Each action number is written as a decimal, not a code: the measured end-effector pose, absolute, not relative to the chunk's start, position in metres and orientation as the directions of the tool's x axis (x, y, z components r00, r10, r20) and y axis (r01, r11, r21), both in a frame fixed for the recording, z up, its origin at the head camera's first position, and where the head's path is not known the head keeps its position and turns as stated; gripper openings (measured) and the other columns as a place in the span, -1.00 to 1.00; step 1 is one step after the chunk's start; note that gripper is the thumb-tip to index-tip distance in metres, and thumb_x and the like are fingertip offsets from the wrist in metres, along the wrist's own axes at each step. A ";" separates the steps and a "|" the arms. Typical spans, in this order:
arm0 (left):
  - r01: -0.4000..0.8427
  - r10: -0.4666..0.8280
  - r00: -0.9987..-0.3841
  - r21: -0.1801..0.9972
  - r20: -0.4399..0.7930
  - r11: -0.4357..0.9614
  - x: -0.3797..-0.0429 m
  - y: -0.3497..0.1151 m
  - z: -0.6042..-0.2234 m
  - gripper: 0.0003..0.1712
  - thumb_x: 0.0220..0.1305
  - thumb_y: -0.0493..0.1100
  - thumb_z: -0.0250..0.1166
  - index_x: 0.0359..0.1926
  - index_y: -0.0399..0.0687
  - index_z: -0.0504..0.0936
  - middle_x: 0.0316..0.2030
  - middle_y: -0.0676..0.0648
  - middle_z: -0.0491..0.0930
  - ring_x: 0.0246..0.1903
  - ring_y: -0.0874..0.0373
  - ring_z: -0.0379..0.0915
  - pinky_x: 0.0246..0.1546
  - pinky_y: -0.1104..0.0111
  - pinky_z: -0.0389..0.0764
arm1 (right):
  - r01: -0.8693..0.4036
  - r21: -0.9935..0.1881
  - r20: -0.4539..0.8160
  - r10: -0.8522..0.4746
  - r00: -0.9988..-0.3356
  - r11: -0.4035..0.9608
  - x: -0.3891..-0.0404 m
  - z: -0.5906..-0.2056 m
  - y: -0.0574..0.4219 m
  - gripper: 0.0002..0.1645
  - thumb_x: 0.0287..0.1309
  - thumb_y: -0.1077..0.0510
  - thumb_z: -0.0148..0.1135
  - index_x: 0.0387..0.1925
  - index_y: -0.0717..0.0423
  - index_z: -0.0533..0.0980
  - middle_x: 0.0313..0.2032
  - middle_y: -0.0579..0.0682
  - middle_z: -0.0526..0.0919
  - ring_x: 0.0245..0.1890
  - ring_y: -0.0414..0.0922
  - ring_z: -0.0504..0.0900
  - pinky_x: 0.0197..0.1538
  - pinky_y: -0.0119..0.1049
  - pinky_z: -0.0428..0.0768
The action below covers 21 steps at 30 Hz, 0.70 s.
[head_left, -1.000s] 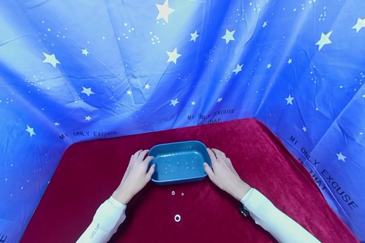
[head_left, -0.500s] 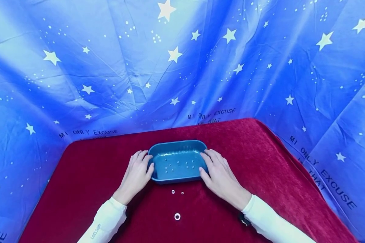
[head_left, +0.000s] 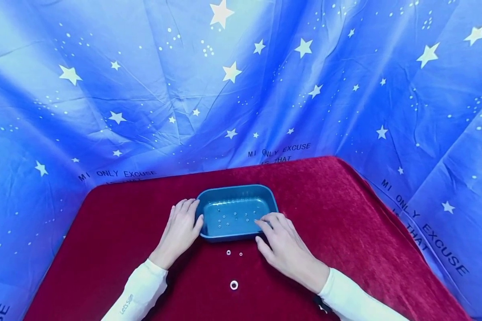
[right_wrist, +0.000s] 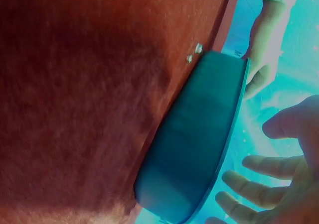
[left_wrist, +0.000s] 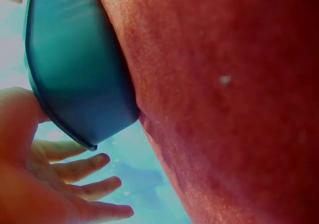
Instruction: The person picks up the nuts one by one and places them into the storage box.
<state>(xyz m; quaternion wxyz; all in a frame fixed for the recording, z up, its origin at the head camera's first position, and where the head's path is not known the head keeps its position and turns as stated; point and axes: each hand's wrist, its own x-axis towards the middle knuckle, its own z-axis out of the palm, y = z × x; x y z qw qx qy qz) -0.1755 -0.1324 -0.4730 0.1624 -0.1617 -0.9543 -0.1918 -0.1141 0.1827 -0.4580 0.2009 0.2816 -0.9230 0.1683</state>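
Note:
A blue rectangular tray point(head_left: 237, 236) sits on red cloth, with several tiny metal nuts point(head_left: 235, 213) scattered over its floor. My left hand point(head_left: 180, 229) rests against the tray's left end; in the left wrist view its thumb point(left_wrist: 17, 109) lies at the rim and the other fingers spread out straight. Over the tray's front right corner hovers my right hand point(head_left: 285, 240), fingers loosely extended and nothing between them. In front of the tray lie a large nut point(head_left: 234, 285), a smaller nut point(head_left: 228, 253) and a tiny nut point(head_left: 241, 254).
Dark red velvet cloth point(head_left: 116, 232) covers the table. Behind it hangs a blue star-printed curtain point(head_left: 164, 89), which also runs along both sides. White sleeves point(head_left: 138, 290) cover both forearms.
My right hand has left the tray's right end and moved leftward and nearer to me, over the front right corner. The left hand and the nuts stay about where they were.

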 end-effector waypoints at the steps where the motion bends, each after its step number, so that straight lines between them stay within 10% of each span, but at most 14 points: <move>1: 0.368 0.245 -0.897 0.314 0.369 0.875 -0.175 -0.132 -0.473 -0.40 0.51 -0.14 0.36 0.42 -0.41 0.57 0.36 -0.40 0.57 0.39 -0.39 0.42 0.44 -0.41 0.36 | -0.591 -0.192 0.466 -0.457 -0.758 0.784 -0.113 -0.459 0.182 -0.53 0.36 0.10 0.47 0.22 0.20 0.71 0.14 0.08 0.68 0.22 0.10 0.58 0.36 0.15 0.58; 21: 0.351 0.230 -0.903 0.314 0.363 0.882 -0.174 -0.130 -0.473 -0.40 0.51 -0.15 0.36 0.43 -0.40 0.57 0.34 -0.40 0.58 0.40 -0.40 0.41 0.44 -0.45 0.34 | -0.694 -0.101 0.504 -0.564 -0.654 0.713 -0.093 -0.464 0.170 -0.69 0.28 0.13 0.48 0.03 0.09 0.79 0.03 -0.02 0.72 0.19 0.01 0.56 0.28 0.09 0.59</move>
